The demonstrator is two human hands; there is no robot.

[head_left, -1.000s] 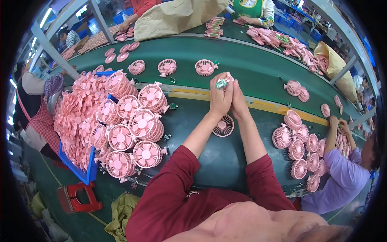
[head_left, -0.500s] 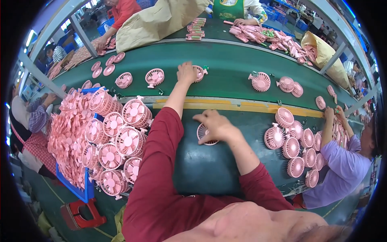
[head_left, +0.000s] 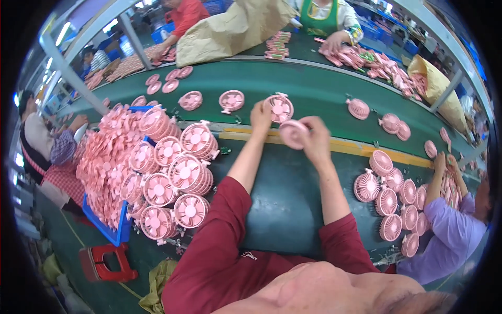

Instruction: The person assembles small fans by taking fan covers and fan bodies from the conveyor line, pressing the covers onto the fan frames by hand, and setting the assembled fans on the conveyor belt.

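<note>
My left hand (head_left: 260, 116) is closed on the left rim of a round pink fan housing (head_left: 281, 107), whose blades and hub face up at the near side of the green belt. In my right hand (head_left: 317, 138) is a round pink fan cover (head_left: 294, 134), tilted just below and to the right of the housing. The cover overlaps the housing's lower edge in view; whether they touch I cannot tell. My right fingertips are slightly blurred.
Stacked fan housings (head_left: 190, 172) and a blue crate (head_left: 116, 234) heaped with pink blades (head_left: 107, 162) stand left. Pink grille covers (head_left: 387, 201) lie right, near a co-worker in purple (head_left: 452, 225). More fan parts (head_left: 231, 100) sit on the conveyor belt (head_left: 314, 86). A red stool (head_left: 107, 261) stands lower left.
My right hand has picked the cover up off the table and brought it up beside the housing. My left hand has taken the housing nearer to it. The view has shifted.
</note>
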